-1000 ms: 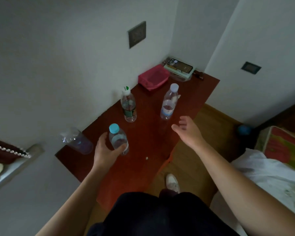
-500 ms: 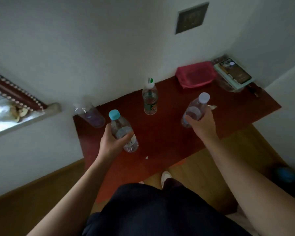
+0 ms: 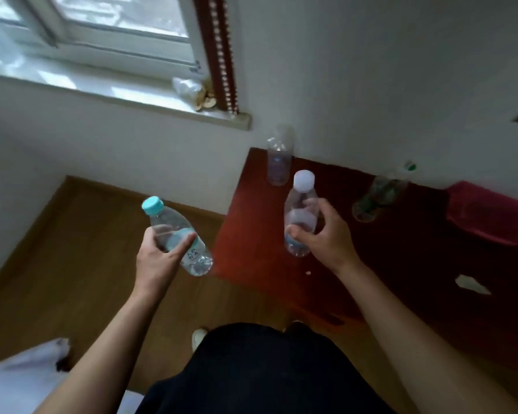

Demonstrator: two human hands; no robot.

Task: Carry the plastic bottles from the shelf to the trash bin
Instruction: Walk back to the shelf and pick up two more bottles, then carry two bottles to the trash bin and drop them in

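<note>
The left hand [image 3: 159, 261], left of centre in the frame, has its fingers and thumb curled round a clear plastic bottle with a turquoise cap [image 3: 175, 227], held tilted in the air over the brown wooden floor [image 3: 72, 249], its cap pointing to the upper left. The right hand [image 3: 326, 240], just right of centre, grips a clear plastic bottle with a white cap [image 3: 300, 204] round its lower half, nearly upright, above the left part of the dark red wooden shelf [image 3: 251, 234]. Behind it, at the shelf's far left corner against the white wall, stands a clear uncapped plastic bottle [image 3: 278, 162]. Further right on the shelf stands a blurred clear bottle with a green label [image 3: 377, 192], and beside that, at the right edge of the frame, a pink container [image 3: 491, 213]. A window sill [image 3: 102, 91] runs across the upper left.
</note>
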